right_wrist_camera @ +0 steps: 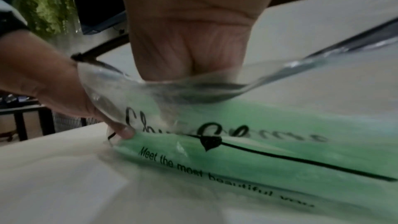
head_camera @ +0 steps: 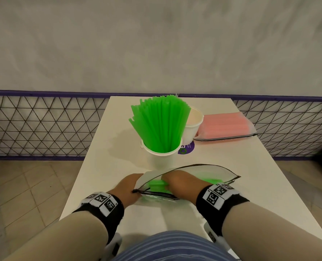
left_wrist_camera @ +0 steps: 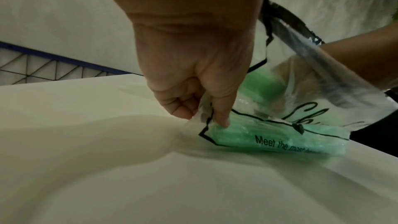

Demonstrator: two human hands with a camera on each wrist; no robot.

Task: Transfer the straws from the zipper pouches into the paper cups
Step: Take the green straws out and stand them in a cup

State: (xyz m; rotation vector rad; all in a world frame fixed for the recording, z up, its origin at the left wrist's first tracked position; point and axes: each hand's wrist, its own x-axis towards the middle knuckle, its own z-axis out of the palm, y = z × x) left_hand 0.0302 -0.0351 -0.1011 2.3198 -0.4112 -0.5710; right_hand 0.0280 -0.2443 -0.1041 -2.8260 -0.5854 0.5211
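From the head view, a clear zipper pouch (head_camera: 203,172) with a black zip edge lies at the near end of the white table (head_camera: 250,176), between both hands: the left hand (head_camera: 127,189) holds its left end, and the right hand (head_camera: 182,185) reaches into the open mouth, fingers hidden among the green straws (head_camera: 156,185) inside. Just behind stands a white paper cup (head_camera: 161,159) packed with upright green straws, a second paper cup (head_camera: 192,127) touching it at its right, and a pouch of pink straws (head_camera: 226,127) lying flat beyond that. In the left wrist view, the left hand (left_wrist_camera: 193,74) pinches the pouch's (left_wrist_camera: 312,91) corner between thumb and curled fingers, straws (left_wrist_camera: 269,139) lying along the bottom under printed lettering. In the right wrist view, the right hand (right_wrist_camera: 189,43) plunges through the mouth of the pouch (right_wrist_camera: 258,142); whether its fingers have closed on straws cannot be told.
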